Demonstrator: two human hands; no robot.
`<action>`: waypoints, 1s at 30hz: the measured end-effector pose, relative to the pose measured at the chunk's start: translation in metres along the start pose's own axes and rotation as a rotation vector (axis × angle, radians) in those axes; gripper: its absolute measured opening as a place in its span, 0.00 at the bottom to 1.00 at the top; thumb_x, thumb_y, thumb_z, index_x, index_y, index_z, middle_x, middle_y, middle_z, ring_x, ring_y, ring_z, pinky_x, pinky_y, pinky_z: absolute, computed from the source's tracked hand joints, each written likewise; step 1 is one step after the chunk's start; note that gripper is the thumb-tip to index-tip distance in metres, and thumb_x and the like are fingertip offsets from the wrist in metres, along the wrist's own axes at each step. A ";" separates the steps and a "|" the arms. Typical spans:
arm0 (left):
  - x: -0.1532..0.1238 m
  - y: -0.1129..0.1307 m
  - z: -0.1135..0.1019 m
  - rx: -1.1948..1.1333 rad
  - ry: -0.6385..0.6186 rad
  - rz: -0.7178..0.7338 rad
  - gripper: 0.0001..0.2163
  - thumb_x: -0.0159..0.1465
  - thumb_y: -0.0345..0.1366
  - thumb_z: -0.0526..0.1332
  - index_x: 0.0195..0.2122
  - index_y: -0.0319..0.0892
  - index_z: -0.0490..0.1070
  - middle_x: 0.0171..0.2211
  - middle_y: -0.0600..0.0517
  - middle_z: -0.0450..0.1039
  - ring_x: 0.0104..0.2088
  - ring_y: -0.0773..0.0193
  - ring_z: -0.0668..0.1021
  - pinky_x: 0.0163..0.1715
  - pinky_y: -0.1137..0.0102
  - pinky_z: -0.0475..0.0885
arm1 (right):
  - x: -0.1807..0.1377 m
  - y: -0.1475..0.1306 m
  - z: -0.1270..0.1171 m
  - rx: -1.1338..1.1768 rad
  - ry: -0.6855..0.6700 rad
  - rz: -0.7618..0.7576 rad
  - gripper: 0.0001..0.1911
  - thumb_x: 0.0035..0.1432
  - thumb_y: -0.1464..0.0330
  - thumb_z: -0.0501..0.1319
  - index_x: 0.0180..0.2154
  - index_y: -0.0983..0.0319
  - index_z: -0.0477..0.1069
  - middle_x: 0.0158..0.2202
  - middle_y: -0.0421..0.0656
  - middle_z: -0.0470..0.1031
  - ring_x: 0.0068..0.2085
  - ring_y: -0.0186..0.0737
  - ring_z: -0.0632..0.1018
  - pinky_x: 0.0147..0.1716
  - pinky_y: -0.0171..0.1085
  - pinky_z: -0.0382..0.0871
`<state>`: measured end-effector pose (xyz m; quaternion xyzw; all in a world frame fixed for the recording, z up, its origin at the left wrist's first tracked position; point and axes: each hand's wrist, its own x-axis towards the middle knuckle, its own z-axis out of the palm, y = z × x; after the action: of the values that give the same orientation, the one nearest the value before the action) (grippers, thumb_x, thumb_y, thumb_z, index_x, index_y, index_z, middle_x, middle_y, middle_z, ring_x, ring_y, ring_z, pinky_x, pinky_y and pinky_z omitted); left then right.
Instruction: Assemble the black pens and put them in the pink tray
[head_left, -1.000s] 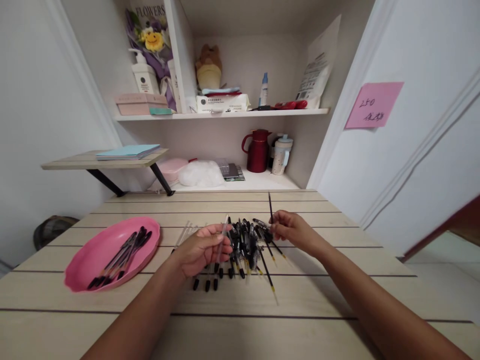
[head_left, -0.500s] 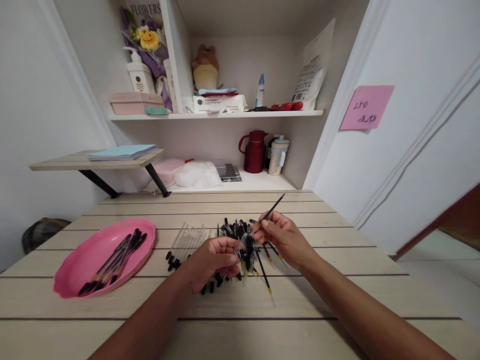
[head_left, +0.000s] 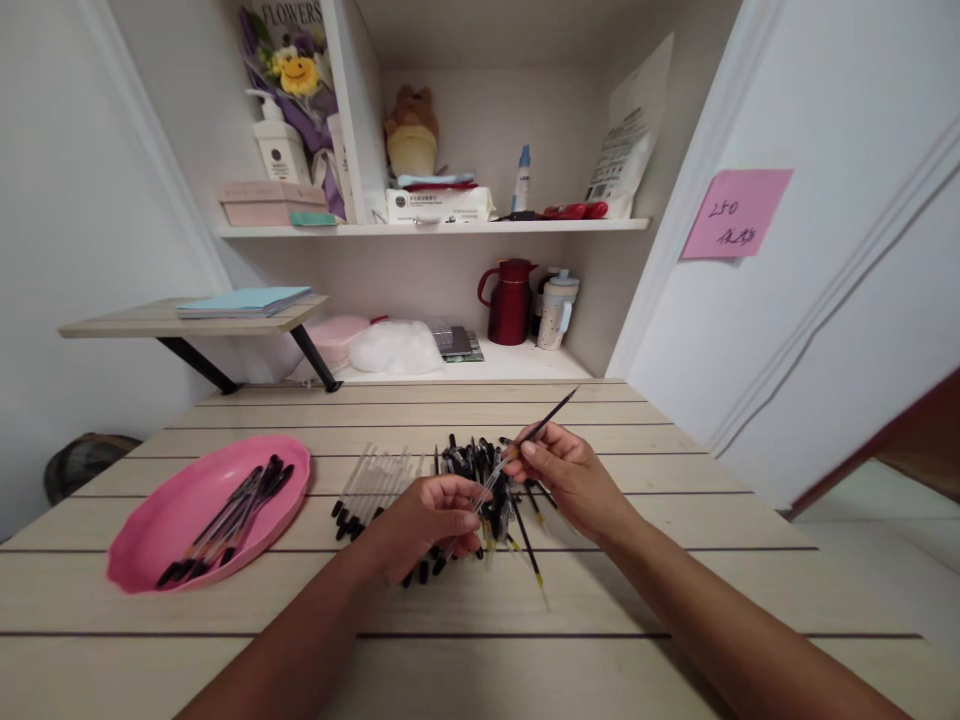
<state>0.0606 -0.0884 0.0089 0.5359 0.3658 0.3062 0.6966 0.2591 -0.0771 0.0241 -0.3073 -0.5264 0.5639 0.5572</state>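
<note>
My left hand (head_left: pixel 429 515) is closed on a clear pen barrel (head_left: pixel 486 486) just above the wooden table (head_left: pixel 480 590). My right hand (head_left: pixel 568 476) pinches a thin black refill (head_left: pixel 546 419) that points up and to the right, its lower end meeting the barrel's mouth. Under both hands lies a heap of black pen parts (head_left: pixel 480 480) and loose refills (head_left: pixel 525 545). A row of clear barrels with black tips (head_left: pixel 371 485) lies just left of the heap.
A pink oval tray (head_left: pixel 176 520) with several finished black pens (head_left: pixel 229 520) sits at the table's left. Behind the table, shelves carry a red jug (head_left: pixel 510 300), a mug, bottles and boxes. A pink note (head_left: pixel 735 213) is stuck on the right wall.
My right hand tilted the refill from upright to slanting and brought it to the barrel. My left hand drew the barrel slightly nearer. The view shifted a little.
</note>
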 end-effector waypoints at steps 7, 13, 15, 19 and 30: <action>0.000 0.002 0.003 0.011 0.052 0.010 0.14 0.49 0.32 0.63 0.38 0.38 0.69 0.24 0.52 0.70 0.23 0.67 0.74 0.22 0.74 0.65 | 0.001 0.002 -0.002 -0.013 -0.017 0.000 0.09 0.48 0.64 0.61 0.32 0.62 0.67 0.28 0.41 0.73 0.27 0.33 0.74 0.27 0.33 0.67; 0.001 0.000 0.005 -0.025 0.073 0.050 0.14 0.48 0.31 0.65 0.37 0.38 0.70 0.26 0.51 0.71 0.23 0.67 0.74 0.23 0.74 0.66 | -0.002 0.004 0.000 -0.104 -0.029 0.028 0.10 0.47 0.64 0.62 0.31 0.63 0.69 0.26 0.40 0.71 0.25 0.31 0.72 0.23 0.30 0.64; 0.001 -0.001 0.005 -0.041 0.061 0.045 0.13 0.48 0.31 0.64 0.37 0.38 0.70 0.26 0.51 0.71 0.23 0.67 0.75 0.23 0.74 0.66 | -0.002 0.003 0.000 -0.146 -0.058 0.047 0.10 0.47 0.63 0.61 0.32 0.63 0.70 0.26 0.40 0.71 0.25 0.31 0.72 0.23 0.30 0.64; 0.002 -0.003 0.005 -0.067 0.046 0.028 0.12 0.49 0.31 0.64 0.36 0.39 0.70 0.26 0.52 0.71 0.24 0.67 0.75 0.25 0.73 0.67 | 0.000 -0.003 -0.005 -0.137 -0.021 0.048 0.13 0.49 0.62 0.60 0.35 0.63 0.70 0.31 0.42 0.72 0.26 0.31 0.72 0.23 0.31 0.63; 0.002 -0.002 0.004 -0.203 -0.007 0.078 0.11 0.47 0.30 0.65 0.33 0.39 0.68 0.28 0.51 0.71 0.27 0.64 0.76 0.28 0.72 0.66 | 0.010 -0.004 -0.028 -0.145 0.135 0.025 0.14 0.48 0.60 0.59 0.34 0.63 0.70 0.30 0.43 0.73 0.24 0.31 0.72 0.23 0.31 0.62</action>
<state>0.0652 -0.0894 0.0071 0.4774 0.3092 0.3665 0.7364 0.2844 -0.0617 0.0235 -0.3908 -0.5234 0.5093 0.5603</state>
